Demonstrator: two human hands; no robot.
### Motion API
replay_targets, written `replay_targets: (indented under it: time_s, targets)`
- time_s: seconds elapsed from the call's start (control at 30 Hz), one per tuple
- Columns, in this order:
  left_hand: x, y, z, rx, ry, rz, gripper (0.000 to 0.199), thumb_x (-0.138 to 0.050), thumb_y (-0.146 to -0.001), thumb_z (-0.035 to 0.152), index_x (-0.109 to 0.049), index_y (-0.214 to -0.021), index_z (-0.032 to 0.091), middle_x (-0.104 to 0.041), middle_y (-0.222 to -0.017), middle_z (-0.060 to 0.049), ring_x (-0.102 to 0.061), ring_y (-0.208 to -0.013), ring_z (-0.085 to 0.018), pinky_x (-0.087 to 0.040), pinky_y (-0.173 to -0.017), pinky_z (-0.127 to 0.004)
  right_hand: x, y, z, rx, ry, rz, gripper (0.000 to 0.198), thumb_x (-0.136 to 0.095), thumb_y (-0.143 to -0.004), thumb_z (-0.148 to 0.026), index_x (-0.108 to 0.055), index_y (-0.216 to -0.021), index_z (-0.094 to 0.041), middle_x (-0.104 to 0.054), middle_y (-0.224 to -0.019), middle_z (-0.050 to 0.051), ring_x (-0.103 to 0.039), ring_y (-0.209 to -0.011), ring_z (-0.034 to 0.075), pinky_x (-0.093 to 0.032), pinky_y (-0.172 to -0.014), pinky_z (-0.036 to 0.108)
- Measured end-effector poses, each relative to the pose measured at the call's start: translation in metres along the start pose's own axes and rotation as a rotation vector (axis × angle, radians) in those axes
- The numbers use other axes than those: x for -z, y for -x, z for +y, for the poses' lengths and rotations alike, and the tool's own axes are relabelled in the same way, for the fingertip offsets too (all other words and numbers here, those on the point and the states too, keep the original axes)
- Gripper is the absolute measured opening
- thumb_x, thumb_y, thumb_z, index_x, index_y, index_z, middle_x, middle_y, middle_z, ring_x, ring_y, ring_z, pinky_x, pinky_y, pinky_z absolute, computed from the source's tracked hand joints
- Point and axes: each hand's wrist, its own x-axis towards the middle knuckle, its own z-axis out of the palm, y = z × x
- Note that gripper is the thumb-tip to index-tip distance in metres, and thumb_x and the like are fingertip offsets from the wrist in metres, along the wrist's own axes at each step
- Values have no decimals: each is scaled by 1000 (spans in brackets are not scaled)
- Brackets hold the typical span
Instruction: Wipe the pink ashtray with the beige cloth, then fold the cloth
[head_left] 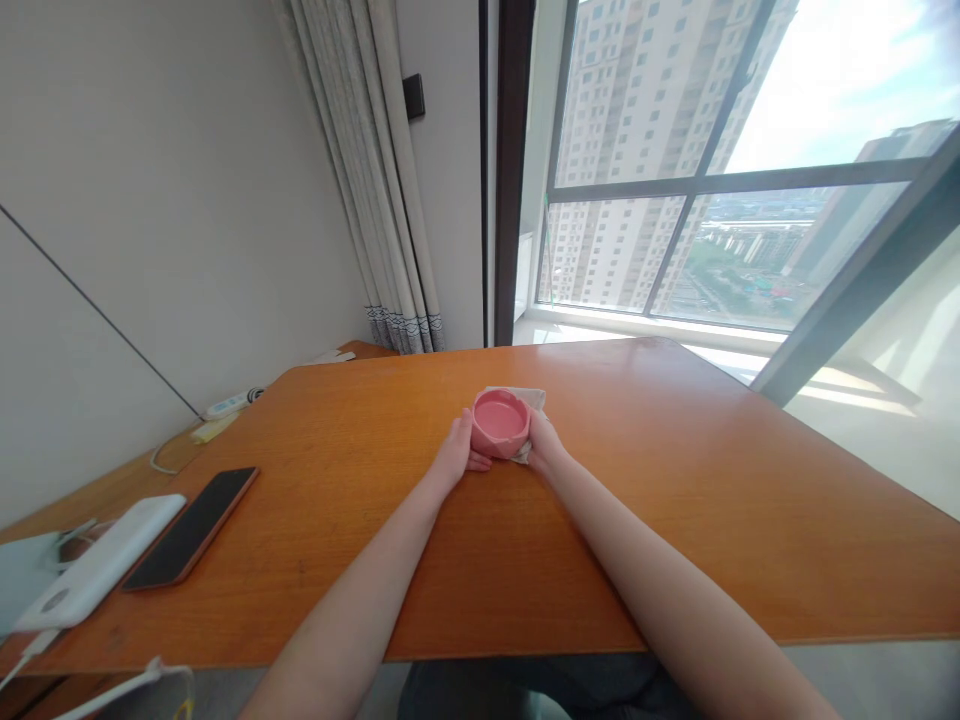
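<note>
Near the middle of the table, a pink ashtray (pixel 500 424), round and shallow with an uneven rim, is tilted so that its inside faces me. My left hand (pixel 454 450) grips its left side, thumb up along the wall and fingers under the lower edge. On the opposite side, my right hand (pixel 544 440) is closed around a pale cloth (pixel 534 398) and presses it against the ashtray. Part of the cloth shows behind the ashtray and below it. Most of the right fingers are hidden behind the ashtray and cloth.
A dark phone (pixel 193 528) and a white power bank (pixel 105 562) with a cable lie on the left of the wooden table (pixel 720 500). Farther back left is a power strip (pixel 231 403). A curtain (pixel 375 180) and a large window (pixel 675 180) stand beyond the table.
</note>
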Motion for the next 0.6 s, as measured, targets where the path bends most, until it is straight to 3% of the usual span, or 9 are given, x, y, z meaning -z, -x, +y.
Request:
replay_targets:
  time_s: [0.13,0.27,0.47,0.6]
  targets:
    - [-6,7,-1,-5,37,-49,74,-36,-74,74,-50,-113,14,-66,-65,-10,-63,-51,-18,-53,-53,-29,3,-3,-2,-53,18,-58,12,-59,-76,-25,-62,-84,-16,-70,-76,4,-65,-70,16,-54,-65,26]
    - [-6,8,1,-44,190,-26,71,-38,-77,71,-49,-116,13,-68,-84,-15,-65,-60,-17,-55,-62,-31,-1,0,9,-45,-59,42,20,-47,-84,-30,-60,-94,-18,-70,-82,4,-66,-75,17,-55,-68,29]
    - [4,9,4,-82,113,-109,59,-60,-71,59,-49,-113,18,-63,-109,-14,-65,-88,-20,-55,-77,-33,0,0,3,-6,-44,-8,20,-46,-84,-29,-60,-95,-18,-70,-88,4,-66,-79,18,-55,-72,31]
    - [10,13,4,-70,128,-206,60,-50,-74,67,-48,-116,23,-62,-110,-11,-65,-85,-20,-55,-73,-37,3,-2,-3,-78,126,50,16,-47,-84,-29,-59,-85,-18,-69,-77,4,-65,-69,17,-55,-66,30]
